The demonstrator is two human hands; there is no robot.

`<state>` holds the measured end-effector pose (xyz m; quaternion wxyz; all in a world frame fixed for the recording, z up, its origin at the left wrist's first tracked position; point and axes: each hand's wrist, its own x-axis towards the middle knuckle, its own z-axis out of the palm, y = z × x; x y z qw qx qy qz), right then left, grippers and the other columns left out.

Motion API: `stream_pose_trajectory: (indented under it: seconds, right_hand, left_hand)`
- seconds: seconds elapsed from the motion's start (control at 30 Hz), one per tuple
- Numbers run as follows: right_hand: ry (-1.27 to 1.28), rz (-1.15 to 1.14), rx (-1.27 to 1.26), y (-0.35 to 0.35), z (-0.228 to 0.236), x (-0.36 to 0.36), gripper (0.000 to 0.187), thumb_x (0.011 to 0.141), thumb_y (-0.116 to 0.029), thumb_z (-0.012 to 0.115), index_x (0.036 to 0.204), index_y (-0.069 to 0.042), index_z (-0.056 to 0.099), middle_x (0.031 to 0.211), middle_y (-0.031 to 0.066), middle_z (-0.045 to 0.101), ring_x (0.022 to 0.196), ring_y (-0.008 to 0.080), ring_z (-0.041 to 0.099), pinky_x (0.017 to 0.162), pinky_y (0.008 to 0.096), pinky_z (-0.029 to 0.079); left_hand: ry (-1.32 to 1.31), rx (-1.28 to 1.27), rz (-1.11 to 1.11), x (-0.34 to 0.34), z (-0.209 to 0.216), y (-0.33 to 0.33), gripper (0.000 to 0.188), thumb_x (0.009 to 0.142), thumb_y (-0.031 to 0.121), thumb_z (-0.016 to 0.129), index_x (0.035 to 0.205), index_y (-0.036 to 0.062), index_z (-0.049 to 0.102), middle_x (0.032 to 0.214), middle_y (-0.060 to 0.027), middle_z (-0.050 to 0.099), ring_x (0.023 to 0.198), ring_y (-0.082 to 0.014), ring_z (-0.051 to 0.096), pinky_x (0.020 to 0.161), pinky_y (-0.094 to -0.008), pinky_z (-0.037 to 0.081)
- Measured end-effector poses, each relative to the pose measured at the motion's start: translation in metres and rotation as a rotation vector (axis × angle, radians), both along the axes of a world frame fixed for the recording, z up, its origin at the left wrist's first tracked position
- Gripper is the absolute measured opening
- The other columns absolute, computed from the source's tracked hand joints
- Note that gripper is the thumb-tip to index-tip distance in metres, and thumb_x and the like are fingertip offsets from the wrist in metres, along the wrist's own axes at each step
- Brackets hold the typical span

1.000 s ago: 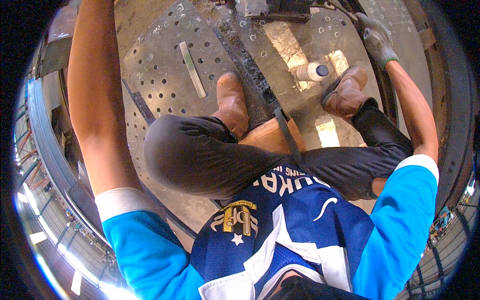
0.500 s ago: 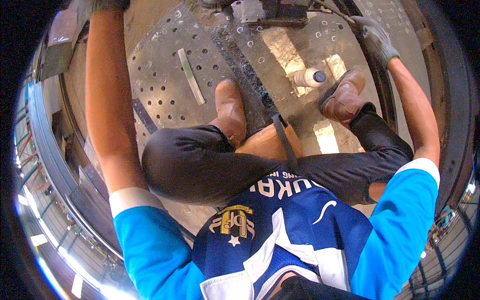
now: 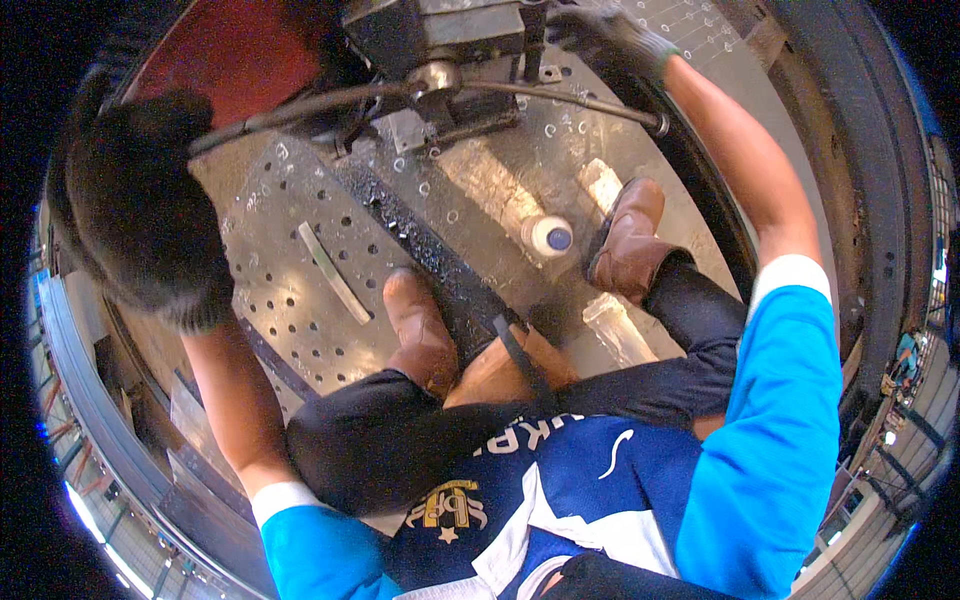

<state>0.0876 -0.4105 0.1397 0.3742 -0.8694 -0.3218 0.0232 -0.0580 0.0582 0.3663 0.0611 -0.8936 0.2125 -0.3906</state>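
Observation:
A dark metal vise [image 3: 435, 40] stands at the top of the view, with a long bar handle [image 3: 330, 100] passing through its round screw head. My left hand [image 3: 150, 205], in a dark knit glove, is closed around the left end of this handle. My right hand [image 3: 615, 40], in a grey glove with a green-edged cuff, is beside the right side of the vise, above the handle's free right end. Its fingers are blurred and dark, so their grip does not show.
Between my brown boots [image 3: 415, 330] lies a dark, grimy steel strip [image 3: 430, 240] on a perforated metal plate [image 3: 270, 230]. A narrow flat bar [image 3: 335, 275] lies left of it. A white spool-like cylinder [image 3: 548, 236] stands near my right boot. A dark beam [image 3: 715, 185] runs along the right.
The view has shifted, bringing the vise and its whole handle into sight. My left hand appears lower, on the handle's left end. My right hand has left the handle's right end for the vise's side.

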Motion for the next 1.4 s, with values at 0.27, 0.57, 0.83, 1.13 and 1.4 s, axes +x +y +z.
stream_pose_trajectory:
  seconds: [0.27,0.57,0.83,1.13,1.4]
  right_hand:
    - [0.015,-0.281,-0.220,0.070,-0.042,0.091,0.034,0.096,-0.015,0.063,0.129,-0.007,0.065,0.115,0.0115,0.073,0.103,0.0176,0.068,0.083,0.0340,0.056]
    - [0.017,-0.345,-0.212,0.071,-0.035,0.089,0.035,0.095,-0.016,0.059,0.129,-0.010,0.065,0.119,0.0121,0.072,0.106,0.0192,0.068,0.088,0.0356,0.055]
    - [0.040,-0.344,-0.008,0.037,0.014,0.058,0.036,0.094,-0.016,0.056,0.129,-0.012,0.066,0.122,0.0127,0.071,0.109,0.0207,0.067,0.092,0.0370,0.053]
    - [0.242,-0.062,0.517,0.137,0.212,-0.078,0.038,0.093,-0.016,0.052,0.128,-0.014,0.067,0.126,0.0133,0.070,0.112,0.0224,0.067,0.097,0.0386,0.052]
    - [0.157,0.377,0.361,0.346,0.268,-0.143,0.040,0.094,-0.016,0.049,0.129,-0.016,0.067,0.131,0.0132,0.069,0.116,0.0245,0.066,0.102,0.0406,0.051]
  left_hand:
    - [0.150,-0.655,-0.083,-0.007,-0.021,0.003,0.048,0.095,0.002,0.058,0.142,-0.0048,0.051,0.116,-0.0215,0.071,0.096,-0.0323,0.074,0.086,-0.0464,0.065]
    - [0.276,-0.899,-0.253,-0.009,-0.018,0.009,0.045,0.095,0.011,0.056,0.138,-0.0019,0.055,0.113,-0.0188,0.072,0.096,-0.0332,0.073,0.089,-0.0494,0.062]
    - [0.180,-0.584,-0.199,-0.004,-0.014,0.003,0.026,0.088,0.007,0.062,0.112,0.0004,0.069,0.107,-0.0138,0.073,0.092,-0.0222,0.070,0.087,-0.0333,0.058]
    - [0.335,-1.208,-0.450,-0.013,-0.114,0.034,0.031,0.110,0.027,0.046,0.133,0.0107,0.060,0.110,-0.0089,0.072,0.111,-0.0241,0.067,0.094,-0.0427,0.057]
    - [1.034,0.026,-0.004,-0.069,-0.215,-0.023,0.099,0.070,0.061,0.085,0.145,0.0054,0.053,0.139,-0.0251,0.061,0.129,-0.0401,0.060,0.109,-0.0479,0.047]
